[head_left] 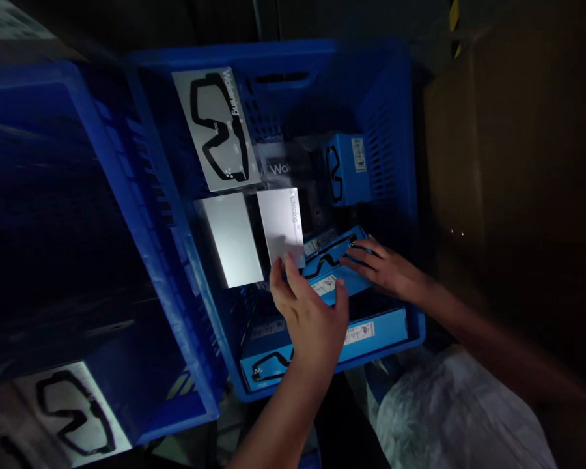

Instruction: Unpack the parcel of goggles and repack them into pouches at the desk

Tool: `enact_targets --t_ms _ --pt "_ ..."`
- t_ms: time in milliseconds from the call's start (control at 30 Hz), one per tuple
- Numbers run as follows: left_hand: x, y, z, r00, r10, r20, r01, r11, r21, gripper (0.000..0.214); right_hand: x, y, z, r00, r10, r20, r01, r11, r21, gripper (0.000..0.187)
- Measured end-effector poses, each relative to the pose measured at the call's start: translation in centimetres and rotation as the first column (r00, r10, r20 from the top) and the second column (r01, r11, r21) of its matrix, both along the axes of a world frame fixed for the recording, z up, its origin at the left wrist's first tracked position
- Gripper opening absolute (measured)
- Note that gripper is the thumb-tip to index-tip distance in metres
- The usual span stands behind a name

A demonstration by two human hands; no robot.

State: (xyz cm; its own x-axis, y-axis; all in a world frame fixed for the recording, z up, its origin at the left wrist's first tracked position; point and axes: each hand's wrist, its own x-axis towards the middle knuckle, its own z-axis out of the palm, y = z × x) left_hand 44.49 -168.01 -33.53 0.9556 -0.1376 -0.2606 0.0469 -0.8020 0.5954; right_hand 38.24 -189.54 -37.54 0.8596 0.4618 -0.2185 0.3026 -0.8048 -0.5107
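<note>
My left hand (pixel 312 319) is over the near half of a blue plastic crate (pixel 415 156). Its fingertips meet the lower end of a small white box (pixel 280 218) printed "Wakening", with the thumb spread away. Stretched across the right end of a blue box (pixel 334 286) with a glasses-frame picture are the fingers of my right hand (pixel 385 267). Left of the small white box is a plain white box (pixel 232 238). A larger white box (pixel 217 130) with a black glasses frame lies above it. Another blue box (pixel 381 329) lies along the crate's near side.
A blue box (pixel 359 189) stands in the crate's far right part. To the left is a second blue crate (pixel 78 91), with a white glasses-picture box (pixel 110 417) at its near end. Brown cardboard (pixel 449 130) rises on the right. The surroundings are dark.
</note>
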Motion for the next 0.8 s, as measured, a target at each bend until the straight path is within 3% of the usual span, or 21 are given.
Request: enact_targets --t_ms 67,200,267,333,567,800 --pt "2.5 -1.7 -0.1 0.986 -0.092 0.136 0.088 0.996 0.034 0.089 0.3 0.1 0.2 0.999 0.021 0.03 -0.021 1.0 -0.018 0.077" --pt "8.0 -3.1 -5.1 0.997 -0.069 -0.02 0.072 0.947 0.314 0.113 0.4 0.6 0.4 0.999 0.019 0.046 -0.017 0.998 -0.053 0.075" --pt "9.3 -3.1 -7.2 0.998 -0.057 -0.022 0.061 0.92 0.386 0.117 0.0 0.7 0.3 0.999 -0.004 0.046 0.006 0.999 -0.046 0.076" --pt "9.4 -2.8 -8.2 0.998 -0.054 0.016 0.043 0.915 0.401 0.117 -0.5 0.6 0.1 0.998 -0.045 0.041 0.046 0.999 -0.023 0.078" --pt "9.5 -2.3 -8.4 0.98 -0.094 0.176 0.052 0.971 0.234 0.102 -1.7 0.8 -0.6 0.992 -0.109 0.059 0.11 0.994 -0.009 0.077" --pt "11.0 -2.7 -8.0 0.984 0.047 0.17 -0.078 0.98 0.185 0.109 -2.9 1.3 -0.4 0.986 -0.144 0.082 0.143 0.989 0.024 0.088"
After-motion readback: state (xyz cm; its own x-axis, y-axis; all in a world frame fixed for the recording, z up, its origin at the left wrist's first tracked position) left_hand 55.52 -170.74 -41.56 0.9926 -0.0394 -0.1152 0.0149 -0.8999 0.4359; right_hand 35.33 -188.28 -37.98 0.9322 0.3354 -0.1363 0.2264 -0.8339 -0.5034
